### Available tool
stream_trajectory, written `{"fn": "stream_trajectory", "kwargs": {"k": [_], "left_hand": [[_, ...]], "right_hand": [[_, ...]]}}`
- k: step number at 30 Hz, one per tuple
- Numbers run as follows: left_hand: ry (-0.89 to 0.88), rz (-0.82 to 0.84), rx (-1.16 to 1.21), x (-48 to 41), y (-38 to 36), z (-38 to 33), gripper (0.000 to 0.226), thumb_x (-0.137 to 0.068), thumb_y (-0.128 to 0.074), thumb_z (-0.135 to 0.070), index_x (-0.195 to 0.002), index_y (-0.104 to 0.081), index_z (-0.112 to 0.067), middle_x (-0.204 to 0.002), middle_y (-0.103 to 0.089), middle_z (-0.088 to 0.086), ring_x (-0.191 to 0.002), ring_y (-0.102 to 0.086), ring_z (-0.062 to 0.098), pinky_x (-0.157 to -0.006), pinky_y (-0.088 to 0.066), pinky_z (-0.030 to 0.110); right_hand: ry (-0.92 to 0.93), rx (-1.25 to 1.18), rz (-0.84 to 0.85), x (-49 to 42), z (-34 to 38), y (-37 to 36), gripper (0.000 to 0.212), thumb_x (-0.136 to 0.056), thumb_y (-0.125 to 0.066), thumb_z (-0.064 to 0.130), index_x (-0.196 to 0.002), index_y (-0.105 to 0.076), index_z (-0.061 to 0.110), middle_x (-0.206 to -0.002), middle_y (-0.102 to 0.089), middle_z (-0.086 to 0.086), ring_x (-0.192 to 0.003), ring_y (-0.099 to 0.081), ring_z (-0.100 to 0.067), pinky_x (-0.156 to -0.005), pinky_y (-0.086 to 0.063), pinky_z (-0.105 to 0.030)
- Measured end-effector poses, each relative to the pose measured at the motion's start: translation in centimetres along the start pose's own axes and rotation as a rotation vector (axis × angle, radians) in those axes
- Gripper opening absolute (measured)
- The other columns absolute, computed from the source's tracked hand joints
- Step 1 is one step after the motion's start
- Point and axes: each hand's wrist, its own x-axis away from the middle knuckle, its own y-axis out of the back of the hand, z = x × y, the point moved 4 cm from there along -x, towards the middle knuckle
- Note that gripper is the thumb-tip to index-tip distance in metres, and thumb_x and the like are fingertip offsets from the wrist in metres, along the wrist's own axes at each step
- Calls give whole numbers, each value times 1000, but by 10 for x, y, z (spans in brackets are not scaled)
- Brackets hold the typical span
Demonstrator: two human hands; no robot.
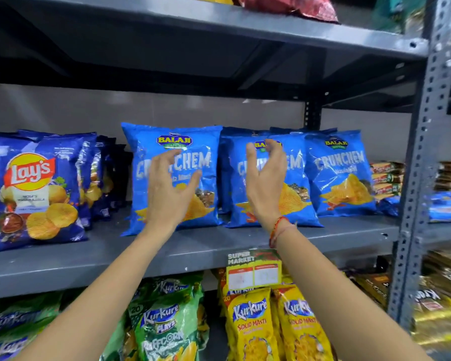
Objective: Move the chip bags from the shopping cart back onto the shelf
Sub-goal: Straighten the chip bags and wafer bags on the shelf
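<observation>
both forearms reach up from the lower edge. left hand [167,188] spread wide, empty, in front of the blue crunchem bag [172,175]; contact unclear. right hand [266,178] loosely cupped, empty, before the 2nd bag [297,183]. bags stand upright, labels forward, on the grey shelf [89,259], likely for display. cart not visible.

Light-blue Crunchem bags [172,178], yellow logo; dark-blue Lay's bag [37,194], red-yellow roundel; grey shelf [89,259]; green [164,321] and yellow Kurkure bags [250,324]; red wrist thread [276,230].
</observation>
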Motion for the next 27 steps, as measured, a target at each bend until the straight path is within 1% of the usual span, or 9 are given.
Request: {"fn": "stream_trajectory", "kwargs": {"k": [2, 5, 9, 12, 14, 17, 19, 21, 27], "left_hand": [[16, 167, 24, 6, -36, -15, 49, -84, -67, -28, -127, -47, -14, -122, -48, -2, -112, -48, 15, -97, -42, 39], [143, 369, 52, 16, -84, -27, 66, -86, -61, -39, -140, -34, -13, -142, -39, 8, -128, -41, 21, -106, -36, 38], [509, 512, 139, 31, -125, -18, 90, -83, -60, -49, -148, -11, -12, -154, -22, 12, -140, -23, 26, -112, -21, 38], [799, 545, 288, 37, -138, 3, 119, -65, -74, -59, -149, -4, -12, -154, -24, 9, -138, -30, 28, -112, -27, 42], [898, 586, 357, 39, -143, 19, 142, -36, -83, -68, -147, -13, -13, -149, -34, 5, -132, -40, 26, -110, -33, 44], [861, 677, 343, 39, -153, 43, 133, -27, -90, -59, -141, -32, -22, -140, -50, 1, -121, -53, 22, -103, -42, 41], [803, 649, 383, 40, -143, 25, 102, -44, -93, -38, -130, -43, -14, -123, -61, 0, -106, -59, 17, -88, -51, 31], [743, 573, 396, 41, -139, 14, 76, -59, -88, -16, -122, -44, -14, -110, -61, -2, -97, -58, 15, -73, -50, 22], [584, 449, 245, 38, -137, 5, 98, -58, -89, -21, -139, -33, -15, -137, -50, 6, -122, -49, 25, -102, -41, 42]], "right_hand": [[-16, 82, -51, -17, -18, 25, 50, -94, -50, 43, -129, -48, 8, -127, -52, -8, -122, -43, -24, -99, -30, -25], [-121, 216, -64, -35, -51, 58, 58, -91, -52, 49, -131, -47, 7, -130, -52, -14, -124, -44, -31, -101, -33, -36], [-327, 246, 144, -40, -87, 75, 78, -83, -59, 58, -139, -39, 8, -140, -48, -15, -130, -44, -31, -102, -35, -38], [-467, 159, 314, -34, -102, 73, 96, -69, -72, 62, -142, -35, 12, -138, -50, -9, -126, -49, -26, -95, -39, -32], [-532, 81, 334, -32, -111, 72, 100, -61, -78, 60, -140, -38, 14, -130, -55, -2, -117, -55, -21, -93, -45, -31], [-541, 29, 337, -35, -124, 72, 85, -60, -83, 53, -129, -51, 15, -122, -63, 1, -110, -61, -18, -95, -51, -35], [-521, -36, 342, -38, -127, 71, 65, -63, -84, 46, -117, -60, 18, -114, -68, 0, -103, -66, -18, -89, -54, -33], [-492, -102, 344, -40, -128, 70, 57, -66, -84, 40, -114, -62, 19, -111, -70, -1, -100, -68, -18, -82, -56, -29], [-412, -196, 335, -45, -131, 63, 47, -74, -80, 25, -115, -60, 16, -102, -69, 5, -92, -66, -8, -69, -55, -14]]}}
